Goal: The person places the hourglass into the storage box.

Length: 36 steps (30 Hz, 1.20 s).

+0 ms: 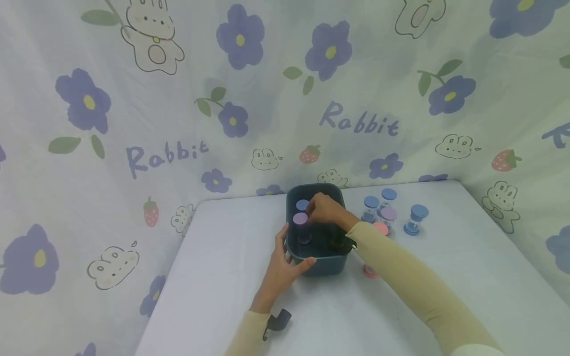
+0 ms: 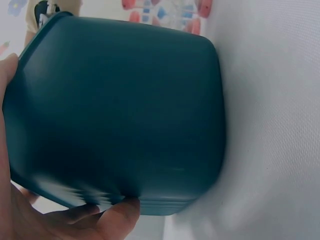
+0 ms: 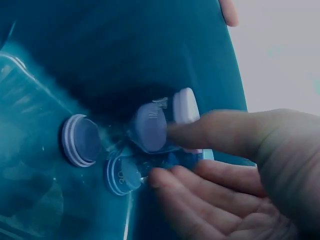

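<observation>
A deep teal bin (image 1: 324,267) stands on the table. My left hand (image 1: 285,269) holds its near left corner, thumb by the front rim and fingers along the side wall. Inside the bin stand a purple-capped hourglass (image 1: 300,218) and a blue-capped hourglass (image 1: 303,203), side by side at the left wall. My right hand (image 1: 327,208) reaches into the bin beside them. In the right wrist view its thumb overlaps the purple hourglass (image 3: 186,106), and its loosely bent fingers lie near the blue one (image 3: 121,176). Contact cannot be made out.
Right of the bin stand several hourglasses: blue ones (image 1: 371,201), another blue one (image 1: 416,217) further right, a purple one (image 1: 389,213) and a pink one (image 1: 380,228). Another pink one (image 1: 370,271) is partly hidden by the right sleeve. A patterned curtain (image 1: 267,123) hangs behind the table.
</observation>
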Motion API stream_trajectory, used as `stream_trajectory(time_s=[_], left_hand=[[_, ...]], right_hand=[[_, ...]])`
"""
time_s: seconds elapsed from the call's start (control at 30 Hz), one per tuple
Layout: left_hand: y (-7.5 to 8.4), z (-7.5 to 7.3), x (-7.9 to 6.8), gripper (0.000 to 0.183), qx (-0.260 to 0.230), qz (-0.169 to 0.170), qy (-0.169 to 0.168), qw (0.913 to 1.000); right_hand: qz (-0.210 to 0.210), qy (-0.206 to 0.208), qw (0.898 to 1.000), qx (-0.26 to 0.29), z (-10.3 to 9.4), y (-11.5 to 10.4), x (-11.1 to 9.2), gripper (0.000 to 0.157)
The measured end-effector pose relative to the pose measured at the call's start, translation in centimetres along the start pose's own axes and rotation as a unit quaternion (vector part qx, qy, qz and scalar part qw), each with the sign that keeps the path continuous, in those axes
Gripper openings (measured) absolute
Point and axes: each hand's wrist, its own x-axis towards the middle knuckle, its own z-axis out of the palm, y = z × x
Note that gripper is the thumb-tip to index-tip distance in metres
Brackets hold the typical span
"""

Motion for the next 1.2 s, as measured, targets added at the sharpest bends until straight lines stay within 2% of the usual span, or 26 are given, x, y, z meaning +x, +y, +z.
stream_trajectory(time_s=[0.1, 0.43, 0.6, 0.7, 0.83, 1.0, 1.2], left_hand=[[0.0, 0.0, 0.0, 0.107, 0.000, 0.001, 0.002, 1.0000], [0.1, 0.2, 0.0, 0.107, 0.004, 0.000, -0.001, 1.0000], [0.0, 0.2, 0.0, 0.107, 0.008, 0.001, 0.002, 1.0000], [-0.1, 0.2, 0.1, 0.107, 0.008, 0.001, 0.005, 1.0000], [-0.1, 0.2, 0.1, 0.109, 0.005, 0.002, 0.003, 1.0000], [0.2, 0.2, 0.0, 0.109, -0.002, 0.002, -0.003, 1.0000], [0.3, 0.0, -0.1, 0.109, -0.009, 0.005, 0.001, 0.9999]], right_hand=[[0.002, -0.014, 1.000, -0.007, 0.0, 0.0, -0.1, 0.030], [-0.002, -0.024, 1.000, -0.019, -0.4, 0.1, -0.3, 0.028], [-0.002, -0.033, 0.999, -0.040, -1.3, -0.4, -0.5, 0.029], [-0.012, -0.028, 0.999, -0.033, -2.6, -0.9, -1.1, 0.032], [-0.028, -0.001, 1.000, -0.003, -4.9, -1.8, -2.9, 0.042], [-0.028, 0.041, 0.998, 0.033, -7.8, -2.4, -6.5, 0.044], [-0.036, 0.097, 0.994, 0.041, -9.6, -1.0, -11.0, 0.038]])
